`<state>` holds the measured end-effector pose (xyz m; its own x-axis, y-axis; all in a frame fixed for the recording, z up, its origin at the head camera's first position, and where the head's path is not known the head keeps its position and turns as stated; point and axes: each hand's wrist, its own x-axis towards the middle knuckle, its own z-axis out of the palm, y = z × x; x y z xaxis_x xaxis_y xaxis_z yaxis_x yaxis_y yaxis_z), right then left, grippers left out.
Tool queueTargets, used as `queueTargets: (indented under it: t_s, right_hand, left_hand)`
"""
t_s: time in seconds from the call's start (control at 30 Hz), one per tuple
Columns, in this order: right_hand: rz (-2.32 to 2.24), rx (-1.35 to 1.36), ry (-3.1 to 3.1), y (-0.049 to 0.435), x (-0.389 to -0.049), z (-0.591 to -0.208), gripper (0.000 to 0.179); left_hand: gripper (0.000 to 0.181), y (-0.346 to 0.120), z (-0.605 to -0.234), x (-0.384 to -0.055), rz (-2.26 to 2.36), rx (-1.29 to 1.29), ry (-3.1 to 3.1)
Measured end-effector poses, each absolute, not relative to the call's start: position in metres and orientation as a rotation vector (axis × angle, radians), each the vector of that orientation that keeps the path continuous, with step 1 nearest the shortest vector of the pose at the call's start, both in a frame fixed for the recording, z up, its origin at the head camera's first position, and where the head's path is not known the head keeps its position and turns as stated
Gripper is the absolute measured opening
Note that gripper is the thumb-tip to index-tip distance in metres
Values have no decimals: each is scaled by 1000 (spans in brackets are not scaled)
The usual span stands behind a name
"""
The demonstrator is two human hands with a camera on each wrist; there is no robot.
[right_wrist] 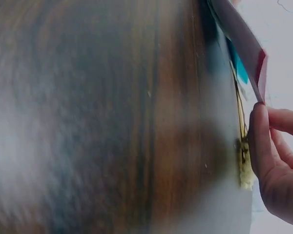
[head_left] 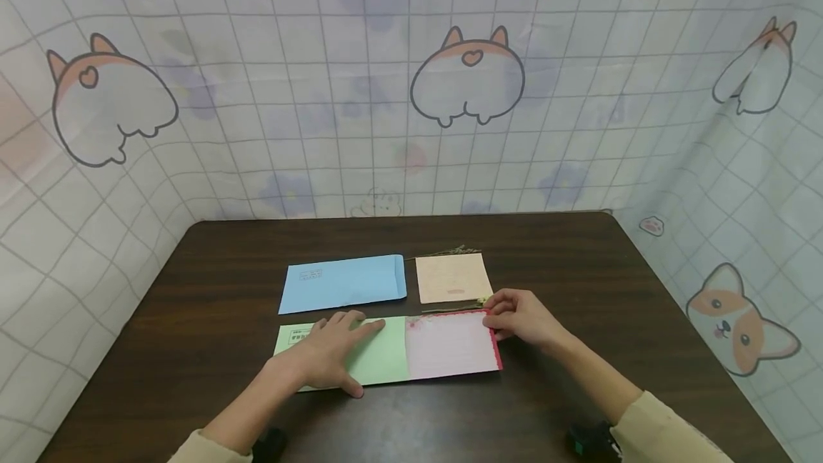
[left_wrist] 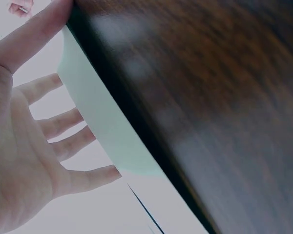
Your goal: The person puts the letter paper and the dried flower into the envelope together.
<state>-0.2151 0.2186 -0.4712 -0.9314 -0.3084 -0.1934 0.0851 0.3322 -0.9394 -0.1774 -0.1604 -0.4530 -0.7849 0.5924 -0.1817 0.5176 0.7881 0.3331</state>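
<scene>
A green envelope (head_left: pixel 388 361) lies near the middle of the table. From its right end extends a pale pink card (head_left: pixel 453 346) with a red edge; its left part is hidden. My left hand (head_left: pixel 329 350) rests spread over the envelope, and in the left wrist view its straight fingers reach along the envelope's edge (left_wrist: pixel 97 119). Thumb and fingers of my right hand (head_left: pixel 522 320) pinch the card's upper right corner. In the right wrist view that hand (right_wrist: pixel 278 165) holds the card (right_wrist: pixel 241 44) by its tip, with the card's edge slanting above the table.
Behind the green envelope lies a blue envelope (head_left: pixel 343 284). A beige square paper (head_left: pixel 453 277) sits to its right, with one dried sprig (head_left: pixel 459 251) at its far edge and another (head_left: pixel 472 304) in front. Patterned cloth (head_left: pixel 360 127) hangs around the dark wooden table (head_left: pixel 566 256).
</scene>
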Motion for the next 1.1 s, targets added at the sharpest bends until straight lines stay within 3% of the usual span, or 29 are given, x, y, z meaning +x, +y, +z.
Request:
queueTargets:
  t_s: [0.27, 1.1]
  right_hand:
    - [-1675, -201, 2275, 208, -211, -474, 22]
    - [-1725, -150, 2218, 179, -215, -474, 20]
  left_hand:
    - [105, -161, -453, -176, 383, 851, 2706]
    - [104, -160, -451, -175, 378, 869, 2702]
